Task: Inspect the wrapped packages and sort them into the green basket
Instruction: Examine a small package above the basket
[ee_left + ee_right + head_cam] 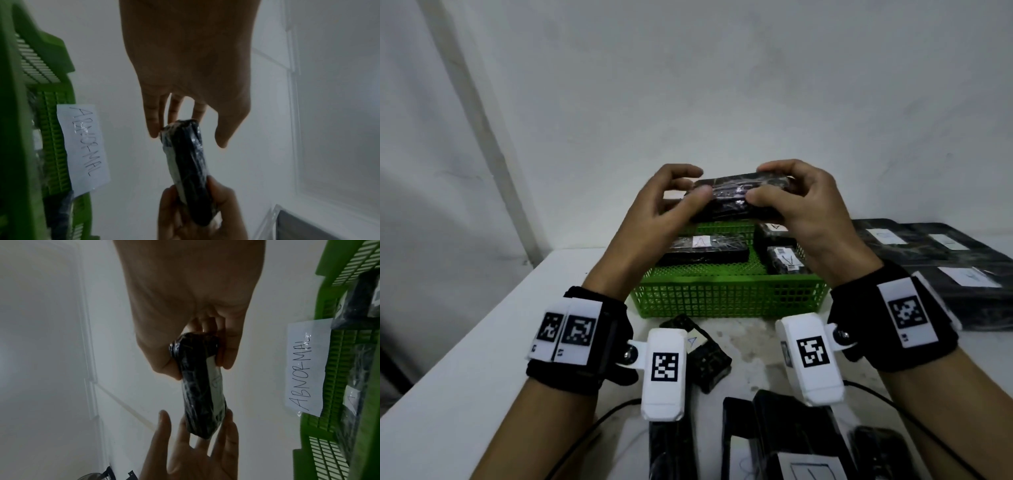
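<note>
We hold a black wrapped package (736,198) in the air above the green basket (729,294), level and lengthwise between our two hands. Our right hand (815,219) grasps its right end, thumb on the near face and fingers curled over the top edge. Our left hand (654,219) is looser: the thumb lies against the near face and the fingers arch over the left end; in the right wrist view those fingers (230,434) are spread almost straight, with the tips just meeting the package's end (202,389). A white label runs along one narrow side of the package (186,164).

Inside the basket lie three more black packages, each with a white tag marked "A": a long one (702,251) at the left and two smaller ones (786,260) at the right. A paper label reading "ABNORMAL" (306,368) is taped to the basket's wall. More black packages sit in front of the basket (705,356) and to its right (941,260) on the white table (482,359).
</note>
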Action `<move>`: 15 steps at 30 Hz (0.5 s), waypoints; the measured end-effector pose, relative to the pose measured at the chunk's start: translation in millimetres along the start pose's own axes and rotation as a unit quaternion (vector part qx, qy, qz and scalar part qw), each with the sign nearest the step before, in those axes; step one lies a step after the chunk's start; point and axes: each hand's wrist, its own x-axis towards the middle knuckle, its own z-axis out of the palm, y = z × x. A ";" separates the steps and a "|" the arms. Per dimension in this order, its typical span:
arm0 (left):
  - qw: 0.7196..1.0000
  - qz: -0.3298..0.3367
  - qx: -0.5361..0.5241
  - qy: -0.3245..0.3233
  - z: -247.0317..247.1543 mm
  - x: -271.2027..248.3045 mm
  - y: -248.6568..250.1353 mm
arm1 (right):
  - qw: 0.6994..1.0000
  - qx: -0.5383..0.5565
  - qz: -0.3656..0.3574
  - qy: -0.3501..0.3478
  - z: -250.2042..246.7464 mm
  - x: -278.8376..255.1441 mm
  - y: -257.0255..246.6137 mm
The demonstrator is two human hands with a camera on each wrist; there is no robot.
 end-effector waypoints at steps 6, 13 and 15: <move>0.992 -0.059 -0.111 0.015 -4.3 0.3 1.0 | 0.997 -0.019 0.017 -0.079 -2.5 -2.0 0.0; 0.995 -0.035 -0.090 -0.025 -1.8 -0.2 -5.2 | 0.997 -0.059 0.003 -0.046 -3.4 0.2 5.3; 0.997 -0.012 -0.073 -0.018 0.3 -0.2 -5.3 | 0.993 -0.096 -0.035 -0.058 -3.9 -0.9 3.5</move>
